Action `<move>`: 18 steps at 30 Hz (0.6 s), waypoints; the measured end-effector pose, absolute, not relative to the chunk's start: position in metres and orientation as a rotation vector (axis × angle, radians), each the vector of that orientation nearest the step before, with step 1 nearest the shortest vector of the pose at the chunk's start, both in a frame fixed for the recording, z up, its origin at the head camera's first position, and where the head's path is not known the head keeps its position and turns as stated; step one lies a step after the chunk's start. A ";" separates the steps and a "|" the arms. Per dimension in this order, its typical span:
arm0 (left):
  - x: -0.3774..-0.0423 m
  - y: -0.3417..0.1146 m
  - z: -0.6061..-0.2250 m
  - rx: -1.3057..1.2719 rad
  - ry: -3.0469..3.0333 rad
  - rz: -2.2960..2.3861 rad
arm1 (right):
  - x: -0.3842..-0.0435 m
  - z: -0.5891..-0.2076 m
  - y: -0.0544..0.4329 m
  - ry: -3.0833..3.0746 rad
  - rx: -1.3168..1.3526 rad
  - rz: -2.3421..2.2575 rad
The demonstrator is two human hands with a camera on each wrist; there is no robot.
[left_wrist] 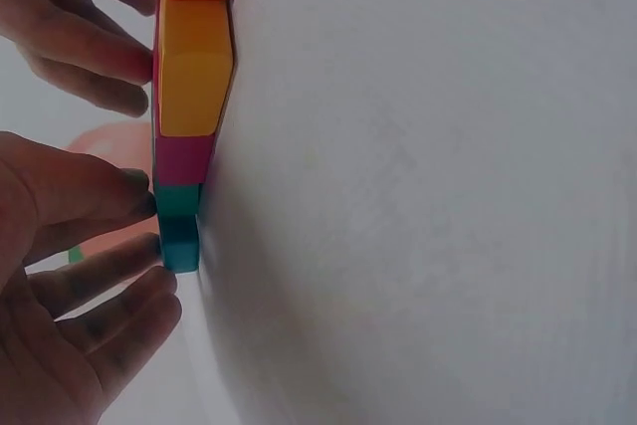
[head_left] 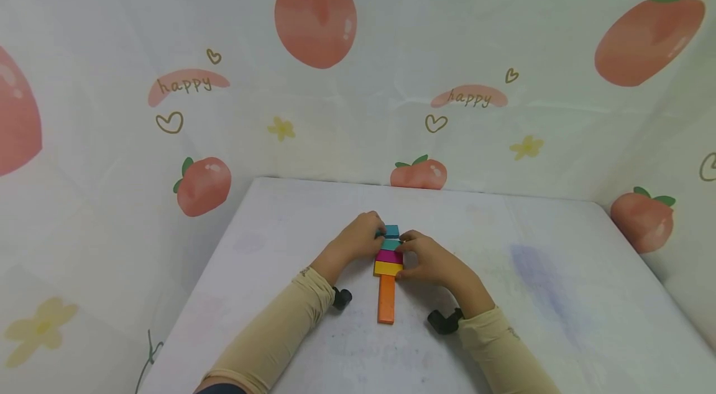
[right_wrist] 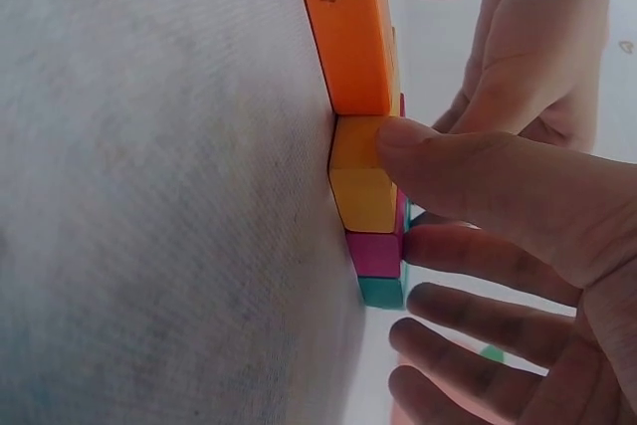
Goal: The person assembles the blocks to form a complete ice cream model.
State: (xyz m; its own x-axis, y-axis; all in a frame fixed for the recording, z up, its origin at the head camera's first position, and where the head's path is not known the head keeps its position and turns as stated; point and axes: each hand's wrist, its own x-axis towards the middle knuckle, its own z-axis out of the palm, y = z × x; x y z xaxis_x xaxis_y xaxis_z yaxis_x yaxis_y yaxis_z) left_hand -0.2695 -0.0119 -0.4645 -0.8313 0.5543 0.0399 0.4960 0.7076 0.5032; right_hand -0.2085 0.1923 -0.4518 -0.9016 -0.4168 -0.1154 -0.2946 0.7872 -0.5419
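A row of painted blocks runs away from me on the white table. Nearest is a long orange block [head_left: 386,299], standing lengthwise below a crosswise yellow block [head_left: 388,268]. Beyond it lie a magenta block [head_left: 389,256], a teal block [head_left: 390,245] and a blue block [head_left: 392,231], which has a narrow gap before it. My left hand [head_left: 360,237] pinches the blue block's left end, its thumb close to the teal one. On the other side, my right hand [head_left: 433,262] touches the yellow block with its thumb [right_wrist: 423,151]; its other fingers extend along the magenta and teal blocks.
The white table [head_left: 268,344] spreads around the blocks, with a bluish stain on its right part. Dark wrist cameras [head_left: 444,321] sit below both wrists. A cloth printed with fruit [head_left: 316,21] stands behind and at the sides.
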 end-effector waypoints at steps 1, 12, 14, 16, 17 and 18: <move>-0.269 -0.011 -0.464 0.861 2.794 0.776 | -0.208 -0.452 0.192 2.750 -0.555 -0.778; -0.265 -0.007 -0.462 0.855 2.762 0.782 | -0.208 -0.451 0.193 2.754 -0.559 -0.783; -0.265 -0.007 -0.462 0.860 2.757 0.777 | -0.207 -0.450 0.193 2.752 -0.565 -0.786; -0.264 -0.006 -0.462 0.871 2.753 0.772 | -0.207 -0.450 0.193 2.750 -0.574 -0.788; -0.264 -0.006 -0.462 0.875 2.753 0.769 | -0.207 -0.450 0.194 2.747 -0.579 -0.789; -0.264 -0.006 -0.462 0.880 2.753 0.767 | -0.208 -0.450 0.194 2.745 -0.585 -0.786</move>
State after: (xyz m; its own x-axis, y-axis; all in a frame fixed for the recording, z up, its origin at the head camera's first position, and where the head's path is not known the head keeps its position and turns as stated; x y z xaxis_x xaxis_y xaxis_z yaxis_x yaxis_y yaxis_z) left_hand -0.2637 -0.0060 -0.4617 -0.8164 0.5774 0.0113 0.5001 0.6969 0.5140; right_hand -0.2076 0.1939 -0.4503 -0.8950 -0.4336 -0.1047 -0.3125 0.7770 -0.5465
